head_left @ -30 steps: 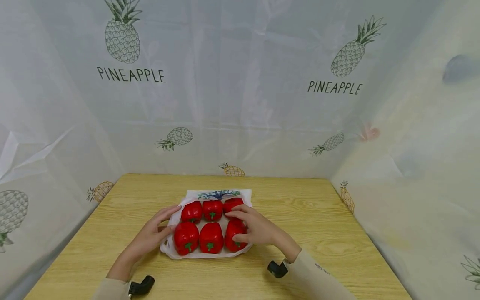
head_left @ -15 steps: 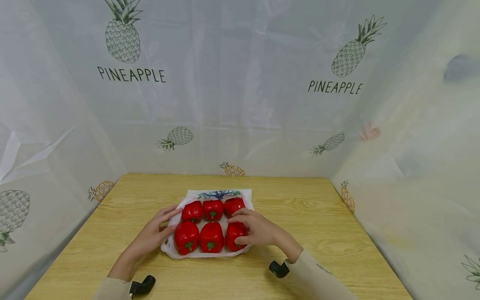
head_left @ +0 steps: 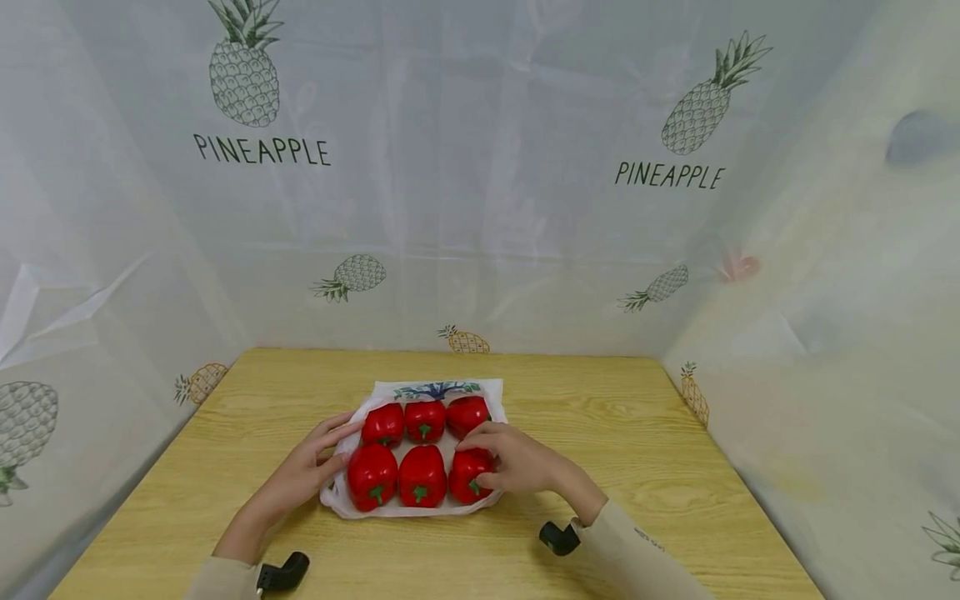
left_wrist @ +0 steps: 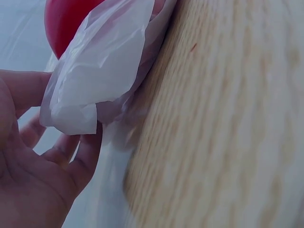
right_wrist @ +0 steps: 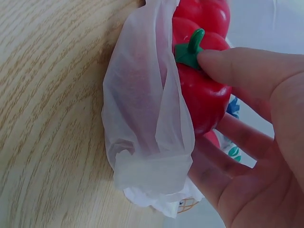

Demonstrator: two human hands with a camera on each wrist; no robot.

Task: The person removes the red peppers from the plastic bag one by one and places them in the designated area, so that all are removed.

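Observation:
Several red bell peppers with green stems, such as the front middle one [head_left: 422, 476], lie in two rows on a white plastic bag [head_left: 438, 510]. My right hand [head_left: 521, 462] holds the front right bell pepper [head_left: 467, 482], its fingers curved over the far side. In the right wrist view, the thumb presses beside the green stem [right_wrist: 194, 42]. My left hand [head_left: 303, 465] rests at the bag's left edge with fingers extended, near the two left peppers. The left wrist view shows the crumpled bag edge [left_wrist: 102, 57] between thumb and fingers, which partly hides the fingertips.
The bag lies on a wood-grain table [head_left: 600, 417]. A pale curtain with pineapple prints [head_left: 480, 208] encloses the back and both sides. Black wrist devices [head_left: 283, 572] sit below both hands. A blue and green tree print [head_left: 437, 389] marks the bag's far edge.
My right thumb and fingers have closed in on the front right bell pepper, the thumb shifting right toward its stem. The left hand has stayed at the bag's edge.

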